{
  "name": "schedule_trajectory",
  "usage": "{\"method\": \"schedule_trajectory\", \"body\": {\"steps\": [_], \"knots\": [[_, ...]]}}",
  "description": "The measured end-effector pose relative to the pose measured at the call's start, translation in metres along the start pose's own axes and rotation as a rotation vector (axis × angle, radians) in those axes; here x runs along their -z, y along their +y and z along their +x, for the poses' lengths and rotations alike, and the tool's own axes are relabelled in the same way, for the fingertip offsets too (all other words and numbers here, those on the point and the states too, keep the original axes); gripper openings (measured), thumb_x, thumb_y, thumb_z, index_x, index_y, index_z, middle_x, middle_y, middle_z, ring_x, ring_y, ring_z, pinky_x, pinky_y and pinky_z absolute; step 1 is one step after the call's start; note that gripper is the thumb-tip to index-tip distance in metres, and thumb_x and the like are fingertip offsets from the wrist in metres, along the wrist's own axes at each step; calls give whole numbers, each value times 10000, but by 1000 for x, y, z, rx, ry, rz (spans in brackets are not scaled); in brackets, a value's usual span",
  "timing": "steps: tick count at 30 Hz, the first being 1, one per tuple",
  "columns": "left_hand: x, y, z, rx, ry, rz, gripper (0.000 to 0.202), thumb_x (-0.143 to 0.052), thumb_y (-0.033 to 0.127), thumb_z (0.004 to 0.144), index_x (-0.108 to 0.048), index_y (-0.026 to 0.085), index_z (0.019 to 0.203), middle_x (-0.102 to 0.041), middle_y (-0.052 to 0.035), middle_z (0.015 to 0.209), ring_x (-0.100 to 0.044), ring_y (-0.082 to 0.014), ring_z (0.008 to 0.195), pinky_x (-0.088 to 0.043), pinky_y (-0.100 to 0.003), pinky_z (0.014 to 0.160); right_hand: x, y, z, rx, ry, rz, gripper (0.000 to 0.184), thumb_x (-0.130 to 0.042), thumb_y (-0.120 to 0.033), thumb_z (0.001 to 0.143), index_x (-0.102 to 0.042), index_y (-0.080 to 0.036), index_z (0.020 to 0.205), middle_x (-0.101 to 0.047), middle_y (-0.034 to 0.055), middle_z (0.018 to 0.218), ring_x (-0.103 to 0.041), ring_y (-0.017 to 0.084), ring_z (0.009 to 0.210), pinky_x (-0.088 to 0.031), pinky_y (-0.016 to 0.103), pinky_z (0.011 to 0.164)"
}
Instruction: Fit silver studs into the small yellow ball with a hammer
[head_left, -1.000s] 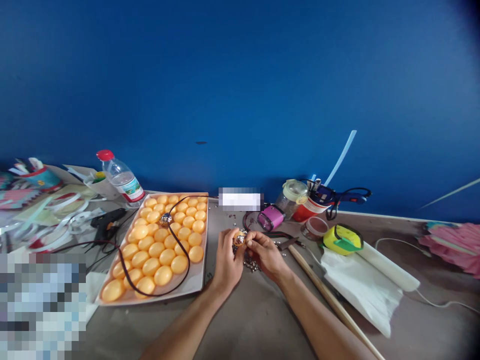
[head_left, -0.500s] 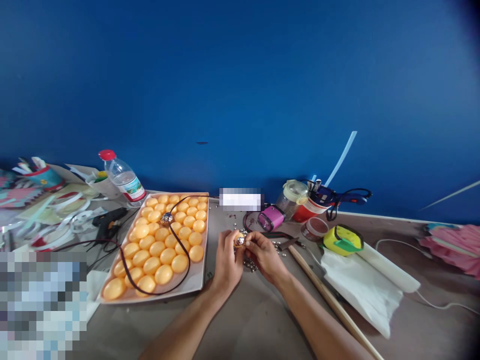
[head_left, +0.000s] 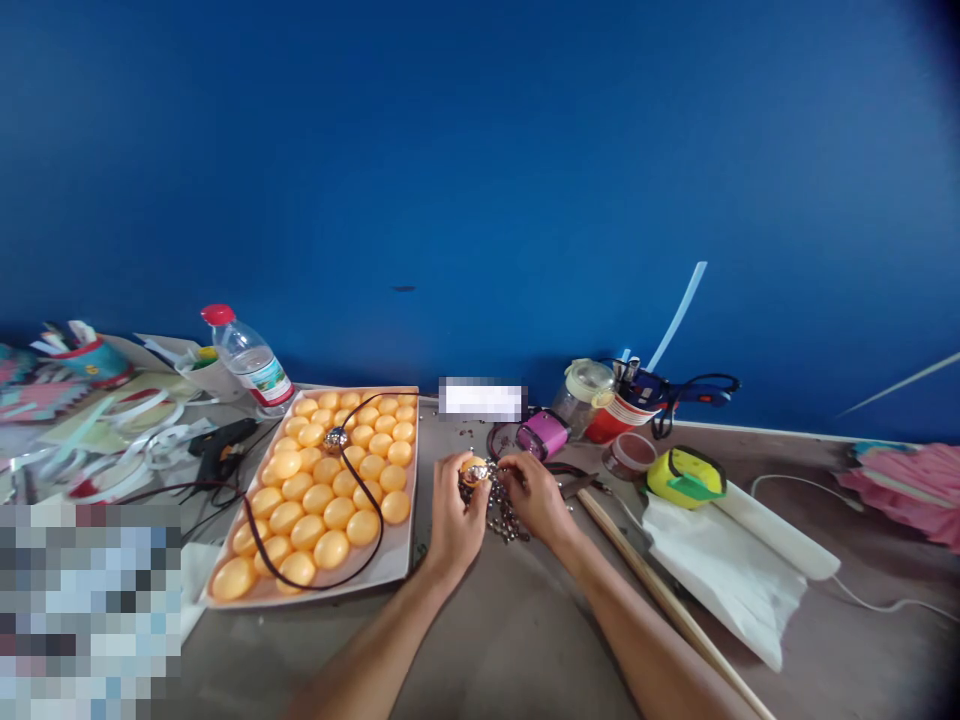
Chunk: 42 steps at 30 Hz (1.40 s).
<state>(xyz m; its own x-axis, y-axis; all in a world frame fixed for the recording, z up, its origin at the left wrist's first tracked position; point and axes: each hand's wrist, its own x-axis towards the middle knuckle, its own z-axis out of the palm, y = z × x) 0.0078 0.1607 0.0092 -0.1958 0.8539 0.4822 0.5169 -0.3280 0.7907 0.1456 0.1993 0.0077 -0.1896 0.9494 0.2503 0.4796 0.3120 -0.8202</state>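
While both hands meet over the middle of the bench (head_left: 510, 640), the items stand as follows.

1. Held ball (head_left: 474, 468): orange, part-covered with shiny silver pieces, lifted just above the bench near its far edge. The left hand (head_left: 455, 520) grips it, fingers closed around its near side. The right hand (head_left: 536, 495) has its fingers pressed together at the ball's right side; whether they also pinch a loose piece is too small to tell.
2. Silver pieces (head_left: 504, 518): a loose heap on the bench directly under and between the hands.
3. Tray (head_left: 397, 570): white, left of the hands, filled with rows of plain orange balls (head_left: 322, 495). One studded ball (head_left: 335, 438) lies among them toward the tray's far edge.
4. Black cord (head_left: 259, 550): loops across the tray and runs off toward the glue gun (head_left: 221, 450) by the bench's left side.
5. Water bottle (head_left: 251, 365): red cap, at the far edge beyond the tray.
6. Right of the hands: pink gadget (head_left: 542, 435), lidded jar (head_left: 586, 390), red cup (head_left: 619, 415) of tools, yellow case (head_left: 686, 475), wooden stick (head_left: 660, 600), white sheet (head_left: 724, 570).

Progress, as judged: one ball looks finished, the held one is partly covered, and the many plain balls are untouched, so most of the work appears to remain.
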Motion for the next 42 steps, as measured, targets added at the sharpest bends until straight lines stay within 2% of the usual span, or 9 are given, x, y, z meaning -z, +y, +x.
{"method": "schedule_trajectory", "body": {"steps": [3,5,12,18,22,28,35,40,42], "knots": [[0,-1,0,18,12,-12,275,-503,250,843,-485,163,1103,-544,-99,1013,-533,-187,937,-453,-334,830,-5,-2,-7,144,-96,-393,179,-504,-233,814,-600,-176,955,-596,80,909,-526,200,863,-325,307,759],[-1,-1,1,15,8,-20,267,-505,249,842,-490,162,1094,-548,-98,1010,-536,-185,937,-454,-330,828,-7,-4,-10,174,-135,-541,166,-497,-245,833,-606,-176,938,-593,84,912,-522,194,859,-300,303,760],[-1,0,1,1,-10,-26,257,-505,246,840,-497,162,1083,-552,-96,995,-539,-188,929,-455,-335,820,-9,-5,-9,171,-146,-608,196,-425,-175,862,-593,-165,761,-600,68,801,-531,155,754,-262,294,718],[0,2,1,11,-13,-15,257,-505,265,844,-500,169,1083,-553,-98,999,-538,-192,924,-452,-346,821,-9,-1,-5,76,67,-220,161,-434,-170,816,-587,-180,767,-621,53,811,-544,180,814,-322,298,754],[0,1,1,13,-25,-10,268,-511,276,843,-498,160,1084,-554,-102,1006,-535,-192,935,-449,-338,825,-7,1,-1,-104,128,212,137,-470,-246,795,-598,-207,763,-612,19,715,-516,156,626,-362,266,597],[-1,-1,1,10,-29,-11,283,-509,310,848,-497,166,1091,-555,-98,999,-538,-196,933,-449,-342,825,-8,-1,4,-284,123,685,119,-577,-322,726,-528,-218,754,-559,-30,607,-381,89,414,-276,237,426],[-1,1,0,15,-24,-14,294,-517,346,842,-504,168,1076,-559,-100,1003,-543,-201,936,-451,-352,832,-11,3,2,-312,49,839,193,-651,-354,685,-616,-192,784,-490,-54,504,-395,79,453,-295,223,464],[-1,0,1,7,-24,-13,292,-515,336,844,-504,169,1084,-559,-101,1005,-540,-199,937,-455,-340,820,-12,2,3,-299,60,877,177,-678,-343,653,-619,-187,712,-641,5,774,-446,70,474,-357,238,485],[-1,0,1,11,-27,-12,288,-519,329,843,-504,169,1081,-559,-99,1002,-540,-197,936,-455,-339,821,-12,1,3,-311,72,890,179,-677,-335,655,-611,-189,735,-641,0,745,-448,72,460,-354,236,473]]}}
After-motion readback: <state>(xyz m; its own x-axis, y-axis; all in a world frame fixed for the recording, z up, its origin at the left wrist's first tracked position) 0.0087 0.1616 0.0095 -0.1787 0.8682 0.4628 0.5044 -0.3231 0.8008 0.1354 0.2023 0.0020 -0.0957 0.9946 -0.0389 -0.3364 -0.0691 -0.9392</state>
